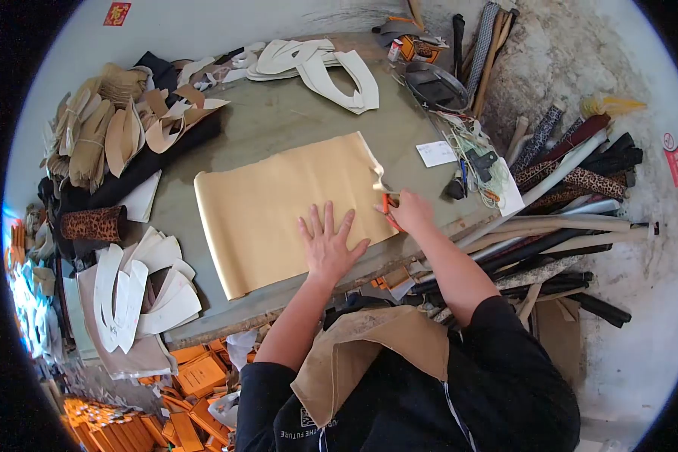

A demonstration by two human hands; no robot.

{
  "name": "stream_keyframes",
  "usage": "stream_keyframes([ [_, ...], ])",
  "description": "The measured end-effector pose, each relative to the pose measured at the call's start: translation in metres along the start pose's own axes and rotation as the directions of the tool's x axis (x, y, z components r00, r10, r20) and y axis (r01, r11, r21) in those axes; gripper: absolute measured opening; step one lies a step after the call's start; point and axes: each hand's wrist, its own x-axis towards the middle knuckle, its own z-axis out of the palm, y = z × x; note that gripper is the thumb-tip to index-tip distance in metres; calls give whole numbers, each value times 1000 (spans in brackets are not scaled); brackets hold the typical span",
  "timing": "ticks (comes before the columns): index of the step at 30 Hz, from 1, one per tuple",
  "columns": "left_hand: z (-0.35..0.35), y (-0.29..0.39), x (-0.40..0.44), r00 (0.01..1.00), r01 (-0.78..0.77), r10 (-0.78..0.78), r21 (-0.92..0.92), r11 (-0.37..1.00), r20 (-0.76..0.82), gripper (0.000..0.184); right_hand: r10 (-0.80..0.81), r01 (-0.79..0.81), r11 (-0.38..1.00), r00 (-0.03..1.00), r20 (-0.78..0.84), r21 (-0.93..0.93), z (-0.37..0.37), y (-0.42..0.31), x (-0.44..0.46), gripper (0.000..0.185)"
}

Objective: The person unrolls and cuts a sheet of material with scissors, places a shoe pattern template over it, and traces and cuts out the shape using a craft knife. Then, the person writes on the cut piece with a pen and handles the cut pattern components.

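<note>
At far left, see a leopard-print roll (93, 224), then, nearer the body, white cut pieces (120, 297) fanned out; best left apart from the work. Next, find the tan sheet (267, 211) lying across the middle of the tabletop (271, 124), rolled at its left end; guard against any tug from that roll. Further right, note the left hand (330, 245) flat on the sheet, with fingers spread wide and gripping nothing: well placed for steadying. Bear down evenly there, clear of the blades. At the right edge, notice a pale curled part (376, 177); ease it aside to avoid snagging. Just beside it, see orange-handled scissors (389, 214), with the fingers of the right hand (414, 213) closed about the handles. Cannot tell the opening of the blades. For a clean cut, favour long, smooth strokes, low against the tabletop. Farther right, mind the paper slip (436, 154) and tangled cords (481, 154), both apart from the sheet.
</note>
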Motion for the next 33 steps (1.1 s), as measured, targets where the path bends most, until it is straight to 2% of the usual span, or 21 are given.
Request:
stream_keyframes([
  [2,1,-1,0,1000,5,-5,-7,1000,1,77,64,-66,998,959,277,-5,-11,0,3,94],
  [3,2,-1,-1,1000,0,0,-11,1000,-7,77,61,-61,998,958,279,-8,-10,0,5,94],
  [6,1,-1,-1,1000,0,0,-9,1000,-13,77,65,-70,997,976,207,17,1,-2,16,95],
  [8,0,0,0,1000,-2,2,-4,1000,-10,77,-53,52,999,994,-95,-7,18,2,30,93],
  [9,-1,1,0,1000,3,-3,-7,1000,-1,77,-56,56,998,994,-98,-5,15,-1,34,93],
  [11,-1,1,0,1000,10,-10,-9,1000,7,77,-24,22,999,998,60,39,8,-6,41,95],
  [15,-1,1,0,999,17,-16,-15,1000,28,77,33,-40,999,983,181,33,1,-10,44,91],
  [18,-3,1,0,999,17,-16,-12,1000,35,77,-34,23,995,993,113,98,16,-8,59,88],
  [20,-4,2,0,999,15,-14,-14,1000,34,76,-152,144,988,975,-163,-61,30,-7,74,87],
  [21,-4,2,0,999,19,-19,-12,1000,43,77,-155,147,987,974,-166,-60,21,-11,78,87],
  [22,-4,3,1,998,24,-23,-12,1000,55,77,-56,56,998,997,59,-5,5,-16,78,90],
  [23,-4,2,1,998,24,-23,-13,1000,57,77,37,-47,999,957,287,27,-9,-21,76,93],
  [27,-4,4,1,997,34,-33,-4,999,75,78,8,-37,995,952,307,90,-12,-23,75,93],
  [29,-4,4,3,997,30,-30,1,1000,66,78,-49,46,998,996,79,45,9,-21,90,94],
  [33,-5,4,3,997,29,-29,-4,1000,71,77,-60,62,996,998,-29,67,6,-29,105,92],
])
